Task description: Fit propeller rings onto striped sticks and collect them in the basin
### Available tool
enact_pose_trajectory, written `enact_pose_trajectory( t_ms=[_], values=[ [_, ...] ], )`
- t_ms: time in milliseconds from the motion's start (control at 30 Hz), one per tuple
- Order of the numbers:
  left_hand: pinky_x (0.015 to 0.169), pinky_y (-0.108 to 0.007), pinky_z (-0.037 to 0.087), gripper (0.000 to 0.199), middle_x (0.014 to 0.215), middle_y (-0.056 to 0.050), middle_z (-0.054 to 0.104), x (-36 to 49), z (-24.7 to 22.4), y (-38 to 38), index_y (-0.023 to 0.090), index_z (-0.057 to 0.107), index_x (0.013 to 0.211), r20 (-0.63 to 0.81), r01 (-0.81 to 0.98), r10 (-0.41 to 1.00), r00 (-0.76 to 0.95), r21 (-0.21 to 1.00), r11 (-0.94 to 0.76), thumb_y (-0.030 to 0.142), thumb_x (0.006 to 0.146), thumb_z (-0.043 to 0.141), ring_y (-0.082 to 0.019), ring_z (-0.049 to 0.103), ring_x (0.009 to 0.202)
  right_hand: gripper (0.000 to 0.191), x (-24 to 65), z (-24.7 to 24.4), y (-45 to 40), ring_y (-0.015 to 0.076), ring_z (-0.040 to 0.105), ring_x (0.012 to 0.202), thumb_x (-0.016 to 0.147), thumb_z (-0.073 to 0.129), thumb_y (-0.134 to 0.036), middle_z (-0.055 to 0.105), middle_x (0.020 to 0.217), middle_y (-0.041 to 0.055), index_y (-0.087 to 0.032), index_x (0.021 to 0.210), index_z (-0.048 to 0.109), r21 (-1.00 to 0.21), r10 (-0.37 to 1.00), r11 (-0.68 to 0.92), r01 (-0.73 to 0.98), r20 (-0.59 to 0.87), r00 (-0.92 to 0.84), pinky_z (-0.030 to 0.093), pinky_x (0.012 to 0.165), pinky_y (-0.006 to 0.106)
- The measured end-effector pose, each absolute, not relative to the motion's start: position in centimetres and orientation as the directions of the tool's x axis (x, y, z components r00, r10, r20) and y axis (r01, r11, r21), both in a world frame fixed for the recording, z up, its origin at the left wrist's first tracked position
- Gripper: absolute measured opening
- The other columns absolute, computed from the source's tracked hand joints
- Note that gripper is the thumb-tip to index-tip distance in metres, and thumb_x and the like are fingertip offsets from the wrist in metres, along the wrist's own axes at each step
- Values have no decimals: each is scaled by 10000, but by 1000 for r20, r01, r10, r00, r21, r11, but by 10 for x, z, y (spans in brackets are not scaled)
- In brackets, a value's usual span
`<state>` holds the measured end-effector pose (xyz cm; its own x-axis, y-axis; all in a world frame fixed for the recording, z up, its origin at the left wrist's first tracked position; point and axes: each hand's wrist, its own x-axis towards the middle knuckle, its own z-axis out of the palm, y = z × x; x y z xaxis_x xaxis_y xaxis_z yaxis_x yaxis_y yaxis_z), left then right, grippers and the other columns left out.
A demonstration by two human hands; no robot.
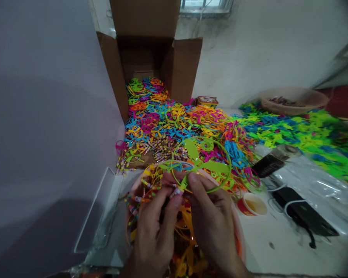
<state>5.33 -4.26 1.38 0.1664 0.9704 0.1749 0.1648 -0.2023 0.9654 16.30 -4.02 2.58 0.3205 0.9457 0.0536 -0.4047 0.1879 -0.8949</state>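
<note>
My left hand pinches a thin striped plastic stick between its fingertips. My right hand grips a lime-green plastic ring propeller by its hub, and the stick's tip meets that hub. Both hands hover over a round pinkish basin filled with orange and yellow rings and striped sticks, mostly hidden by my hands. Beyond it lies a large heap of multicoloured plastic ring propellers, with a mound of loose striped sticks at its near edge.
An open cardboard box stands behind the heap. To the right are a small red cup, a black phone, a black charger with white cable, green and blue plastic pieces and a woven basket. A clear acrylic panel stands left.
</note>
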Motion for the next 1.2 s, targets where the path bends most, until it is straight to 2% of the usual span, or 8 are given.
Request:
enact_pose_trajectory(
  t_ms=[133,267,433,700,800,933,1033,1200],
  values=[
    [870,-290,543,320,1060,-86,755,49,16,-34,224,743,1086,257,202,953,159,937,-286,431,1000,515,-234,681,1031,203,157,24,-42,267,751,941,878,754,-421,804,928,47,-264,978,833,-895,927,214,-392,59,371,598,863,385],
    [794,-262,544,315,1032,-75,760,45,16,-26,208,744,1050,297,209,921,253,912,-352,392,1013,491,-194,692,889,164,154,21,-42,242,748,946,905,737,-378,802,968,37,-282,1002,827,-882,918,259,-393,99,384,602,836,346],
    [827,-275,541,296,1117,-95,748,47,11,-28,200,698,1180,352,242,915,197,887,-393,336,1012,496,-207,696,955,210,152,17,-39,256,746,928,889,745,-430,800,932,48,-263,990,823,-892,905,246,-380,71,419,598,839,372],
    [820,-258,529,255,949,-55,768,51,17,-26,227,728,1028,342,298,855,389,832,-468,315,1019,488,-207,709,959,253,178,18,-39,284,730,991,865,746,-480,798,971,61,-254,952,820,-924,930,140,-355,0,368,561,931,423],
    [779,-255,513,291,885,-42,759,42,23,-16,235,755,1023,306,294,850,428,843,-451,364,1018,494,-193,698,842,227,214,19,-40,315,675,1137,864,730,-496,788,1023,48,-289,865,821,-955,885,182,-233,56,461,469,1072,479],
    [588,-242,429,388,674,-9,646,11,2,32,195,739,984,309,362,938,157,866,-346,441,1026,442,-161,593,611,305,259,-6,-35,368,475,1379,813,740,-585,739,1167,47,-303,710,793,-976,862,144,166,206,464,245,1222,543],
    [704,-277,477,358,750,-45,693,-15,-37,88,172,718,928,310,585,947,83,754,-298,391,1008,447,-202,649,737,364,268,-34,-27,372,354,1467,799,742,-594,611,1420,42,-315,1027,789,-894,933,82,441,225,280,198,1235,572],
    [890,-364,531,270,1041,-135,778,-28,-95,158,132,739,1037,144,745,964,225,612,-265,169,912,501,-262,709,957,869,276,-54,-25,370,234,1536,769,754,-602,469,1573,86,-326,1529,434,-807,956,62,587,218,199,233,1217,615]
  ],
)
